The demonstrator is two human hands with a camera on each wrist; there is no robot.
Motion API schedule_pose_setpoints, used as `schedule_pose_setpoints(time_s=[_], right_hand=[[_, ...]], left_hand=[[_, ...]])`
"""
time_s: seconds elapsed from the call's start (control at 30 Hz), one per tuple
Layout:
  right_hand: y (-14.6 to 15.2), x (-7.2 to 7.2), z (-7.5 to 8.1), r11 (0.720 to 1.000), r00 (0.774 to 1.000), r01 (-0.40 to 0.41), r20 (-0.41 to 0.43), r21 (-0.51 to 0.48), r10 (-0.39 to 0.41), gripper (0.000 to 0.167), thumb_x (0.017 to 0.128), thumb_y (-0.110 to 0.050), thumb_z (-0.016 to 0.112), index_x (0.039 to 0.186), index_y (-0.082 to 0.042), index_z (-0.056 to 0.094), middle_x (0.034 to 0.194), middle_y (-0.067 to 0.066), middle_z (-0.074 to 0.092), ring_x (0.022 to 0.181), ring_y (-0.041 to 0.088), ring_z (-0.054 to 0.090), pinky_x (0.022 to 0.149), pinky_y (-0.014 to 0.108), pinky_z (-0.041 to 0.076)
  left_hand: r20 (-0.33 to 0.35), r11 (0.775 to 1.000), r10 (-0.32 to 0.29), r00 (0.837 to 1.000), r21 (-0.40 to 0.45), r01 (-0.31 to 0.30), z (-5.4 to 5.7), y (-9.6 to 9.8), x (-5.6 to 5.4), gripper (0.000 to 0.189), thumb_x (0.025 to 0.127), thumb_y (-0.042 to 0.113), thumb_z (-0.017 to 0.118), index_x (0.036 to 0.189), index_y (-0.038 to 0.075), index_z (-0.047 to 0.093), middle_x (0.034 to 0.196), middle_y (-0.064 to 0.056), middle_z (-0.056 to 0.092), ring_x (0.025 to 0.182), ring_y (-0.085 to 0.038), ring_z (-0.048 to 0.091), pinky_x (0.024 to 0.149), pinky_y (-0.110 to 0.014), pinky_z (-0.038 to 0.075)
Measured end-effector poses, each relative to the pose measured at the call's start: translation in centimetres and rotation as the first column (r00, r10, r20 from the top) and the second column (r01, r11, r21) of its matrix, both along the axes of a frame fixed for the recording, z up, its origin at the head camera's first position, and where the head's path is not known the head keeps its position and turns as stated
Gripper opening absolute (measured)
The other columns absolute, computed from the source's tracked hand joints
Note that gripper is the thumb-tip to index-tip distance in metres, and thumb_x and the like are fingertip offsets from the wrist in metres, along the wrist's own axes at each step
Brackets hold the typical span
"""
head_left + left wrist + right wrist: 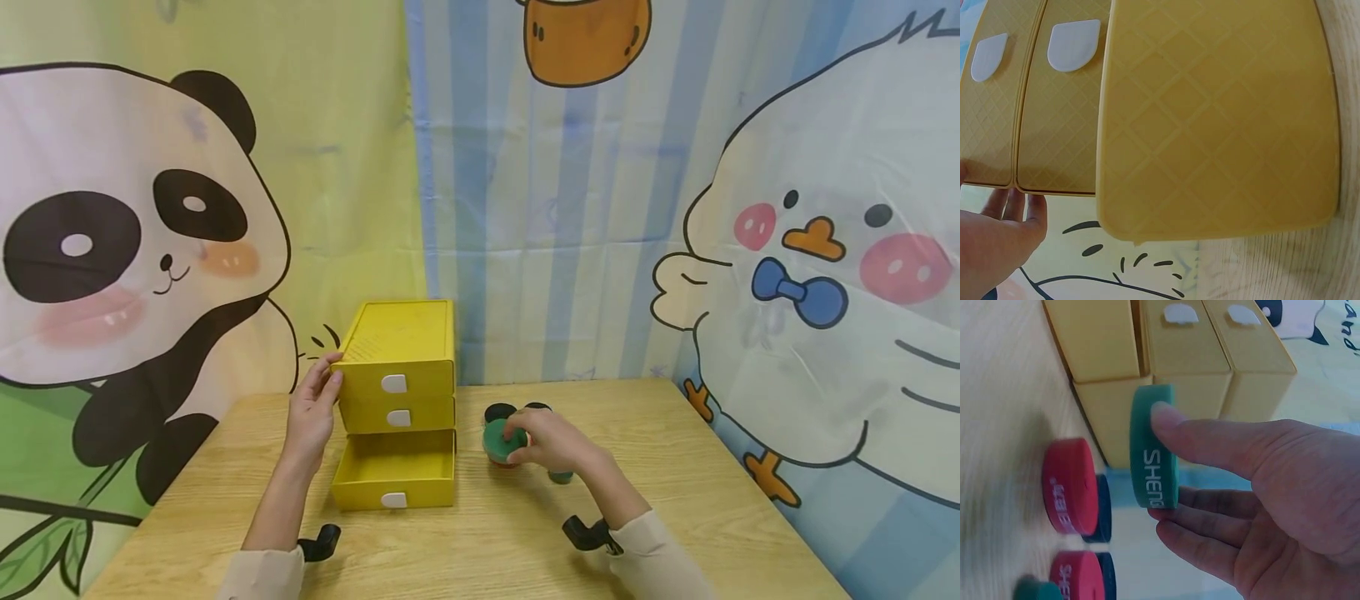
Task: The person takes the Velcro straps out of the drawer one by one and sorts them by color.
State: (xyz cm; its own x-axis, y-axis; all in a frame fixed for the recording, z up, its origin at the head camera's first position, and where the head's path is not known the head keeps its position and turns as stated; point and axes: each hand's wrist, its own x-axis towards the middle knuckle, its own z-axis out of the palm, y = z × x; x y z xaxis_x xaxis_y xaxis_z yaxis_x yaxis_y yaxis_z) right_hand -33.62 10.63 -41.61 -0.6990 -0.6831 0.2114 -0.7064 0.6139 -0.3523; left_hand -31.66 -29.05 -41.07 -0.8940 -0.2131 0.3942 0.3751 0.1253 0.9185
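My left hand [309, 421] rests its fingertips against the left side of a yellow drawer cabinet [401, 329], near the top front corner. The cabinet's bottom drawer [393, 493] is pulled out and bare inside; the two above are closed. My right hand [558, 440] pinches a green roll [1154, 450] of flat band, with white lettering on its edge, between thumb and fingers. In the right wrist view, a red roll [1071, 487] and another red roll [1079, 575] sit on the table below the green one, with dark rolls [1102, 509] beside them.
The wooden table [495, 542] carries the cabinet left of the rolls. Another green roll [560, 477] lies under my right wrist. Behind the table hangs a cartoon curtain [525, 250]. Black wrist mounts [321, 543] stick out from both sleeves.
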Motion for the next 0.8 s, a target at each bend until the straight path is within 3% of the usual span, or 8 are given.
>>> schedule_pose_setpoints(time_s=[0.23,0.37,0.47,0.63,0.8], right_hand=[[0.86,-0.19,0.28,0.998,0.999,0.032,0.040,0.056,-0.034,0.026,0.087,-0.026,0.087,0.109,-0.017,0.075,0.121,0.003,0.070,0.103,0.023,0.066,0.085,0.040,0.055],[0.99,-0.14,0.20,0.989,0.998,0.018,0.050,0.150,-0.026,0.025,0.084,-0.029,0.089,0.103,-0.020,0.074,0.119,0.000,0.068,0.094,0.019,0.062,0.081,0.037,0.052],[0.92,-0.11,0.05,0.980,0.997,-0.009,0.079,0.197,-0.006,0.024,0.082,-0.028,0.091,0.099,-0.020,0.075,0.109,-0.004,0.066,0.085,0.013,0.055,0.075,0.031,0.049],[0.56,0.15,-0.05,0.974,0.991,-0.060,0.126,0.217,0.033,0.024,0.077,-0.024,0.095,0.091,-0.019,0.075,0.094,-0.007,0.067,0.076,0.007,0.049,0.069,0.024,0.047],[0.15,0.44,-0.41,0.969,0.984,-0.087,0.172,0.230,0.048,0.025,0.074,-0.024,0.096,0.087,-0.021,0.075,0.092,-0.010,0.069,0.077,0.003,0.052,0.071,0.023,0.047]], left_hand=[[-0.006,1.000,-0.003,1.000,-0.010,0.003,0.09,-0.04,0.00,0.045,0.111,0.036,0.049,0.153,0.021,0.051,0.141,0.001,0.054,0.129,-0.011,0.050,0.103,-0.009,0.042],[-0.002,1.000,-0.002,1.000,0.002,0.002,0.20,0.16,-0.01,0.044,0.111,0.035,0.048,0.153,0.022,0.050,0.145,0.001,0.052,0.131,-0.010,0.049,0.103,-0.010,0.042],[-0.005,1.000,-0.006,1.000,0.007,0.006,0.27,0.28,-0.08,0.044,0.111,0.036,0.048,0.153,0.022,0.050,0.150,0.000,0.049,0.133,-0.010,0.048,0.103,-0.010,0.042],[0.004,1.000,0.001,1.000,-0.002,-0.001,0.25,0.21,0.01,0.044,0.111,0.036,0.048,0.153,0.022,0.050,0.151,-0.001,0.048,0.134,-0.009,0.047,0.104,-0.009,0.041],[0.024,1.000,0.005,1.000,-0.008,-0.005,0.15,0.14,0.23,0.045,0.111,0.037,0.048,0.154,0.024,0.049,0.153,-0.001,0.046,0.135,-0.009,0.046,0.104,-0.009,0.041]])
